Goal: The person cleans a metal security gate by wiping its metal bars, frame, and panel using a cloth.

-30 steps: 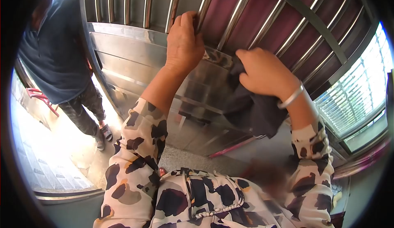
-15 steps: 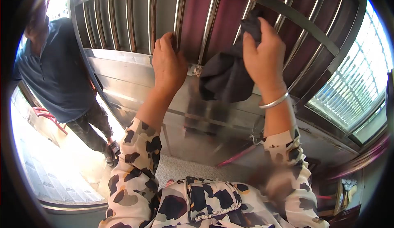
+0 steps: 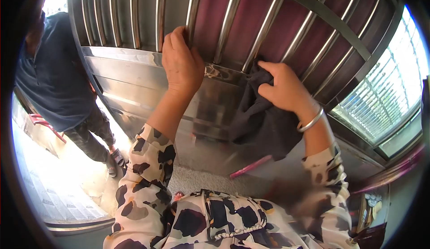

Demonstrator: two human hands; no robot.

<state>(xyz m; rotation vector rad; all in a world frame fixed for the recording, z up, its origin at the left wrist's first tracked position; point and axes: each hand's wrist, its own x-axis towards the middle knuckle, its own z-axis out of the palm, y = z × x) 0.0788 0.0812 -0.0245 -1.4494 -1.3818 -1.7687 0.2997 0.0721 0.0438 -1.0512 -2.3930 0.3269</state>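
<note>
Ahead of me is a metal door [image 3: 127, 76] with upright steel bars [image 3: 230, 20] over a flat lower panel. My left hand [image 3: 181, 63] is closed around one of the bars, close to the crossrail. In my right hand [image 3: 284, 85] is a dark cloth [image 3: 264, 119], pinched between thumb and fingers. The cloth's top touches the foot of a bar, and its loose part hangs over the lower panel. A silver bangle [image 3: 310, 120] circles my right wrist.
A person in a dark shirt [image 3: 58, 78] stands at the left, beside the door's edge. A red plastic stool [image 3: 45, 125] is behind them. At the right is a bright barred window [image 3: 374, 101]. A grey mat [image 3: 201, 181] lies on the floor below.
My right hand has moved down with the cloth, from partway up the bars to the crossrail. My left hand keeps its hold on the bar. The view has shifted slightly.
</note>
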